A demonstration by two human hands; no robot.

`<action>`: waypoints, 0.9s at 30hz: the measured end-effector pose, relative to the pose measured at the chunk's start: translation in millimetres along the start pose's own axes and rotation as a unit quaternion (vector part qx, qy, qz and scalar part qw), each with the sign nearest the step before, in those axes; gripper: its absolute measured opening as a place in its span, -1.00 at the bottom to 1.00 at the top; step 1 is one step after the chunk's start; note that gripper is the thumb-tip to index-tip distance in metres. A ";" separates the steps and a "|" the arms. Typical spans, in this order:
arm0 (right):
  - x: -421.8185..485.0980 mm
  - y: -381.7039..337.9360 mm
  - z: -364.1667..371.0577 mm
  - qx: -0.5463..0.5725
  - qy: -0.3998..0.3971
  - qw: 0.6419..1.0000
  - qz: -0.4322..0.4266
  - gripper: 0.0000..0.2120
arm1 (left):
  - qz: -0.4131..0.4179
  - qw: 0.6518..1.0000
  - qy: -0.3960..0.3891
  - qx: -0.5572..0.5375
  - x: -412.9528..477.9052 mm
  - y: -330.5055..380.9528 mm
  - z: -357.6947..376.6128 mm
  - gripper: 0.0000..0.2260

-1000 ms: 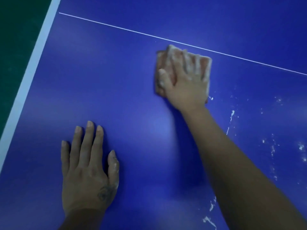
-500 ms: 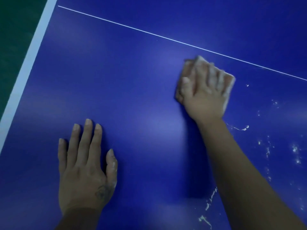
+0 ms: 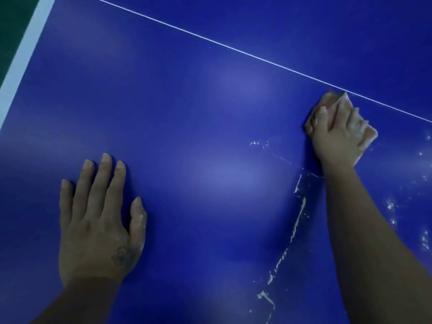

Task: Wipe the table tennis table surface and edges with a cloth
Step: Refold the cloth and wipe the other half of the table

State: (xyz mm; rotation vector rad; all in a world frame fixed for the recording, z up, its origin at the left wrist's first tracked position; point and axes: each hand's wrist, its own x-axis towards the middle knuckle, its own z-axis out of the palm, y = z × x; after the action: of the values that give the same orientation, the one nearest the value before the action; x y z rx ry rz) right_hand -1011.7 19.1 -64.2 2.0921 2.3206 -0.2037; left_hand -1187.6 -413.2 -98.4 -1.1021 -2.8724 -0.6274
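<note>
Rightward since the earlier frame goes the right hand (image 3: 336, 136) with the cloth (image 3: 370, 134) under it, now up against the thin white line (image 3: 233, 49). The left hand (image 3: 98, 220) has stayed flat where it was.

The blue table (image 3: 187, 113) fills nearly the whole view, with the line crossing it on a slant from upper left to right. Well to the near left of the line, a broad white band (image 3: 23, 54) marks the table's edge, and beyond it shows dark green floor (image 3: 9, 15).

The right forearm reaches up from the lower right corner toward the line. Its hand lies palm down on the cloth, fingers extended over it and pressing it to the table, thumb along the cloth's left side. The left hand rests on the near side of the line, well apart from the cloth, palm down on bare table with straight fingers slightly spread, holding nothing.

The pale folded cloth lies on the near side of the line, its far corner touching it; only its edges show round the right hand.

A pale streak (image 3: 299, 218) runs from below the right wrist toward the near edge. Small white specks (image 3: 390, 206) lie right of the forearm, and a few more (image 3: 259, 143) left of the cloth.
</note>
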 end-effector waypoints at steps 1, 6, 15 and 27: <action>-6.6 -5.5 2.1 0.004 -0.001 1.000 0.010 -0.20 | -0.002 1.000 -0.003 0.000 -0.2 0.7 -1.2 -0.41; -51.6 -68.9 18.2 0.000 0.001 0.999 -0.052 -0.27 | -0.001 1.000 -0.009 0.005 0.6 2.6 -4.8 -0.41; -166.9 -48.1 28.9 -0.002 0.009 0.931 -0.365 -0.32 | 0.016 1.000 0.026 0.005 -0.9 -7.3 5.1 -0.42; -93.0 34.3 13.2 0.020 -0.002 0.992 -0.127 -0.34 | 0.030 0.998 0.057 0.015 0.5 -0.4 1.5 -0.46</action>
State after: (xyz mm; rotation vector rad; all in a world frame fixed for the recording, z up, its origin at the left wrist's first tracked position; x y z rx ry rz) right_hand -968.8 -71.0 -71.6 1.8025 2.5965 -0.2574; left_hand -1188.1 -412.6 -99.9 -1.1058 -2.7340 -0.6202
